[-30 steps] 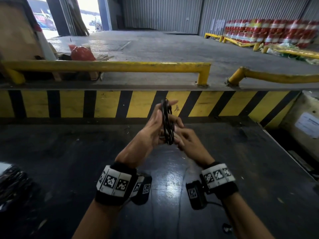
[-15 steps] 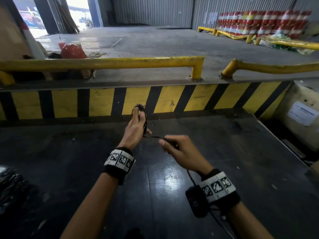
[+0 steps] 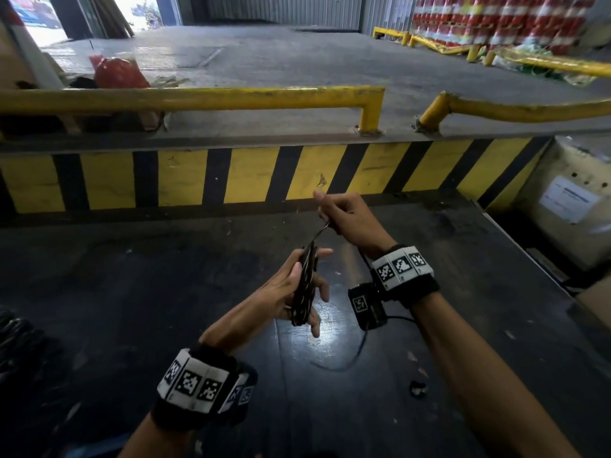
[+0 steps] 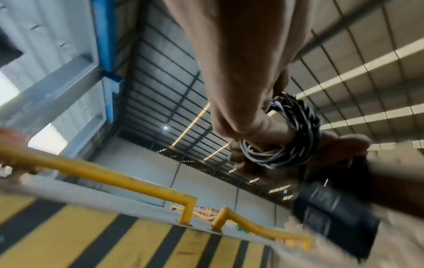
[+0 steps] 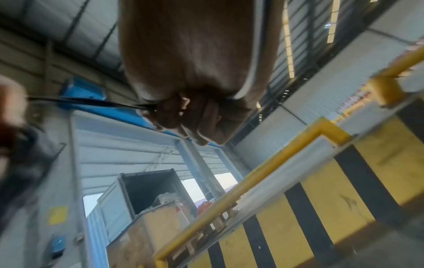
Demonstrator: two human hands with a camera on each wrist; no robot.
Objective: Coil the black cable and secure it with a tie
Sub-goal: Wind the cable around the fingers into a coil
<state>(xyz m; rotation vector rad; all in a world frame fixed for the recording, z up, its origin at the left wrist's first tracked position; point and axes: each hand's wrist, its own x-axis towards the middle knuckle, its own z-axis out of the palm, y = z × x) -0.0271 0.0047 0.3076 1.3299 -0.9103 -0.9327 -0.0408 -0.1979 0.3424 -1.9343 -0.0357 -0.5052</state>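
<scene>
A coiled black cable [image 3: 305,285] stands edge-on in my left hand [image 3: 297,289], thumb on one side and fingers on the other. In the left wrist view the coil [image 4: 296,137] loops around my fingers. A thin black tie [image 3: 320,232] runs taut from the top of the coil up to my right hand [image 3: 347,216], which pinches its end in a curled fist above and to the right. The right wrist view shows the tie [image 5: 91,102] stretching left from my right hand's fingers [image 5: 174,112]. Both hands are above the dark work surface [image 3: 132,309].
A yellow-and-black striped wall [image 3: 198,178] rises behind the surface, with yellow rails [image 3: 198,97] above it. A loose black cord [image 3: 347,361] and a small black scrap [image 3: 417,388] lie on the surface near my right forearm. A dark heap [image 3: 16,338] sits at far left.
My left hand has come down and nearer with the coil. My right hand has risen up and away to the right, drawing the tie taut.
</scene>
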